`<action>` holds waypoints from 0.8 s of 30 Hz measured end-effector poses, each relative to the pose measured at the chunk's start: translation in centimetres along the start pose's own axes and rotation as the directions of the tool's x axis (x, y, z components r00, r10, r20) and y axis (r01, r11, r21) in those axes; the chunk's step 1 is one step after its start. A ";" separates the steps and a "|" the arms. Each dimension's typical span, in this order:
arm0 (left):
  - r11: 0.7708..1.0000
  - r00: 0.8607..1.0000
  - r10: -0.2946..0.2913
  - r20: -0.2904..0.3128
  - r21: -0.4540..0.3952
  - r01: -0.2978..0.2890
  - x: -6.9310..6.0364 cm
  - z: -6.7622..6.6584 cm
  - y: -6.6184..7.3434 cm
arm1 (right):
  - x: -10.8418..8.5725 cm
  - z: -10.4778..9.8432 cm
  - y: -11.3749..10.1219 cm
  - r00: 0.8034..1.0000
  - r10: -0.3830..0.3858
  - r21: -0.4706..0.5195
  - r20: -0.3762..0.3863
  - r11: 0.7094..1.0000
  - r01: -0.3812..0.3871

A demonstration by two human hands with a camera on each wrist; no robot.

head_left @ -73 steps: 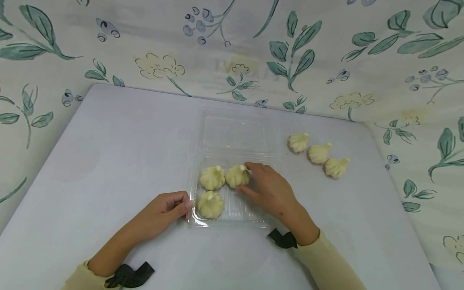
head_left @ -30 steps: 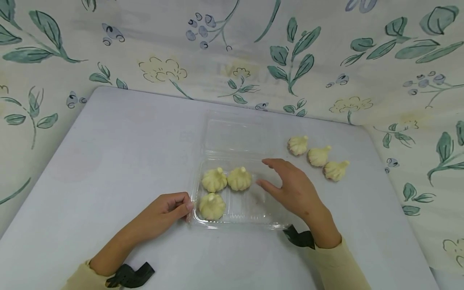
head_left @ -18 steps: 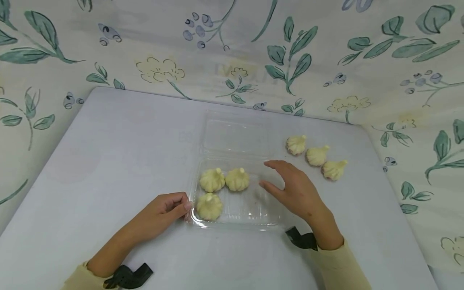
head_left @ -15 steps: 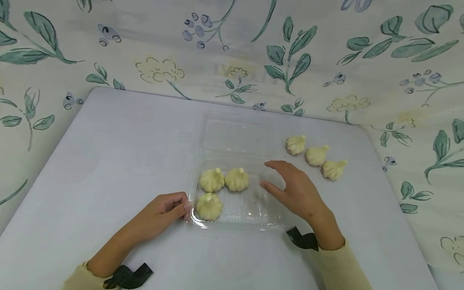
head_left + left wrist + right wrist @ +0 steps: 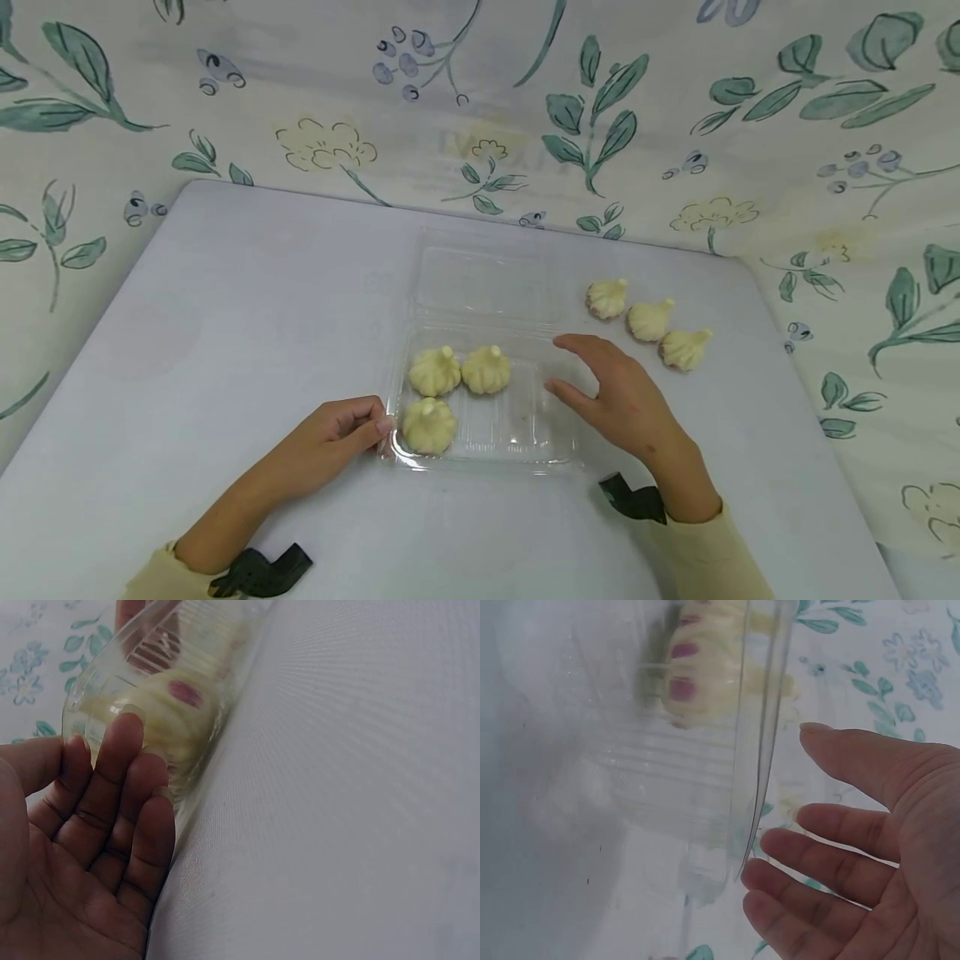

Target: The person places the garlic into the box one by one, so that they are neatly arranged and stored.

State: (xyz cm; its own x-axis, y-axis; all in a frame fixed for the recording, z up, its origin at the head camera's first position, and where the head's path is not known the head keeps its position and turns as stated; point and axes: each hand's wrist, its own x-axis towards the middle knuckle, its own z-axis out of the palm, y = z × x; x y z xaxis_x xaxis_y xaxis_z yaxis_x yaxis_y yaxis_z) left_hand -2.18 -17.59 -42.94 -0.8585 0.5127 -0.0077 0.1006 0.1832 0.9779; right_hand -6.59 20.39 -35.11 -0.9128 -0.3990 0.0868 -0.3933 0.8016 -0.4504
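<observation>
A clear plastic clamshell container (image 5: 517, 425) lies open on the table. Inside, toward its left, sit three pale yellow garlic bulbs: one at the back left (image 5: 435, 372), one beside it (image 5: 486, 370), one in front (image 5: 429, 426). My left hand (image 5: 341, 437) pinches the container's left rim between thumb and fingers, also seen close up in the left wrist view. My right hand (image 5: 626, 400) hovers at the container's right side, fingers and thumb spread apart and holding nothing. In the right wrist view, purple patches show on a bulb (image 5: 705, 667) through the clear wall.
Three more garlic bulbs (image 5: 650, 320) lie in a slanting row on the table at the back right. The container's lid (image 5: 483, 279) is folded back behind its base. A floral cloth (image 5: 322, 67) hangs along the table's far edge. Both wrists carry black straps (image 5: 258, 573).
My right hand has let go of the garlic bulb at the container's back middle and drawn off to the right. My left hand has stayed on the rim.
</observation>
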 end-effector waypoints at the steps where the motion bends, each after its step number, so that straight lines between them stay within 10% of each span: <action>1: 1.000 1.000 0.002 0.000 0.001 -0.002 0.0 0.0 0.0 | -0.1 -0.1 0.1 1.000 0.001 -0.002 -0.002 1.000 -0.001; 24: 1.000 1.000 0.000 -0.008 0.007 0.000 0.1 0.1 -0.3 | -2.1 -1.5 2.4 1.000 0.026 -0.143 -0.011 0.989 -0.027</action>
State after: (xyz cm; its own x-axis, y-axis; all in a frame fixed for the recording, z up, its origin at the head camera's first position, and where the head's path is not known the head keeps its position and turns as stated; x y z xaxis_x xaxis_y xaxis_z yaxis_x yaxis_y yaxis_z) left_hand -2.26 -17.54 -43.24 -0.8623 0.5064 -0.0060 0.1044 0.1893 0.9764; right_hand -5.77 23.88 -35.03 -0.9239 -0.3730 0.0853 -0.3799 0.8677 -0.3204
